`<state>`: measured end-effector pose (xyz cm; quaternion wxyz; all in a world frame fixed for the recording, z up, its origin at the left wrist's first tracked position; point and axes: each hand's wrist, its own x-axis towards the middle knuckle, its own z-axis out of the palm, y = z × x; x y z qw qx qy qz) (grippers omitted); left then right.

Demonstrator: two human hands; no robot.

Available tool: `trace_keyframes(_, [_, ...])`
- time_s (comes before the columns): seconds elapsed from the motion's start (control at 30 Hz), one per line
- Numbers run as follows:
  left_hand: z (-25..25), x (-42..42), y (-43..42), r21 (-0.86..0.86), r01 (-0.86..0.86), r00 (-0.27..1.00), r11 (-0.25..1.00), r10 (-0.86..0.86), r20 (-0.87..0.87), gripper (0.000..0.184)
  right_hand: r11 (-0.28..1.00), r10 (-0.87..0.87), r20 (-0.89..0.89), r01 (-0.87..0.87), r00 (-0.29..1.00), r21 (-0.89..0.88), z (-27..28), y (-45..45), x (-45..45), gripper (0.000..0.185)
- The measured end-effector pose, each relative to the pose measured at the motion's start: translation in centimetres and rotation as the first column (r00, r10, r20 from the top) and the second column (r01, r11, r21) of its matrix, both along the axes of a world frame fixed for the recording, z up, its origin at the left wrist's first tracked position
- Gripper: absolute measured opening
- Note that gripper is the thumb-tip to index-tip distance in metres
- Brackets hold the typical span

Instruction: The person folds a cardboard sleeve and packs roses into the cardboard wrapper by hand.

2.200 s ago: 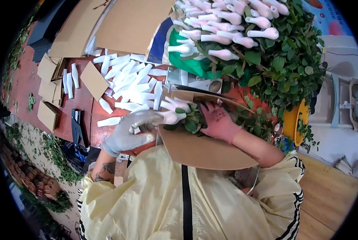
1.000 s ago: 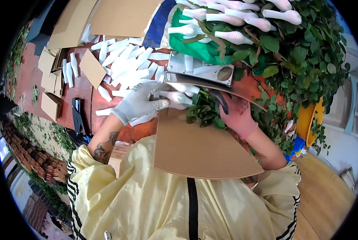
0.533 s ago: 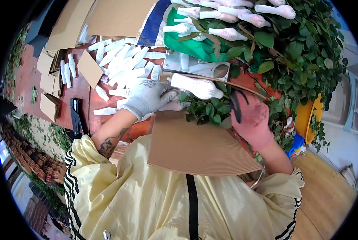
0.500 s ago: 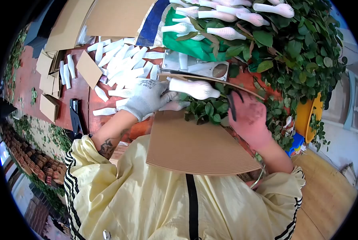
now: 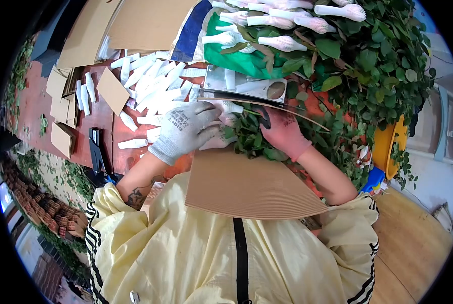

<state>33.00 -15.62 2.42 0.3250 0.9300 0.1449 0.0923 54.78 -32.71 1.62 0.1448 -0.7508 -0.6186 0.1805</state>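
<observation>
the right hand [image 5: 285,133] has come down to the green leafy stems [image 5: 249,133], and the bud that hung in the air no longer does. its grip is partly hidden behind a cardboard flap [image 5: 279,107]; cannot tell how tight. the left hand [image 5: 183,129], gloved in grey, lies loosely spread over pink buds in white netting [image 5: 228,117]. tan corrugated cardboard [image 5: 251,185] sits at their six o'clock, white mesh sleeves [image 5: 155,83] at the left hand's eleven.
</observation>
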Motion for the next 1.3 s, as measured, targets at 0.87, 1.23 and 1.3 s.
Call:
trace_keyframes(0.87, [0.3,0.8,-0.4,0.171,0.286,0.958,0.943,-0.283,-0.040,0.049,0.992,0.088,0.147,-0.100,0.985,0.071,-1.3,3.6,-2.9,0.045])
trace_keyframes(1.23, [1.9,0.9,0.0,-0.052,0.361,0.866,0.931,-0.356,-0.351,0.059,0.992,0.118,0.439,-0.086,0.890,-0.093,1.8,0.0,-0.5,0.033])
trace_keyframes(1.3, [1.2,0.6,-0.2,-0.047,0.342,0.889,0.939,-0.339,-0.308,0.058,0.980,0.174,0.556,-0.088,0.813,-0.177,0.6,-0.6,0.7,0.034])
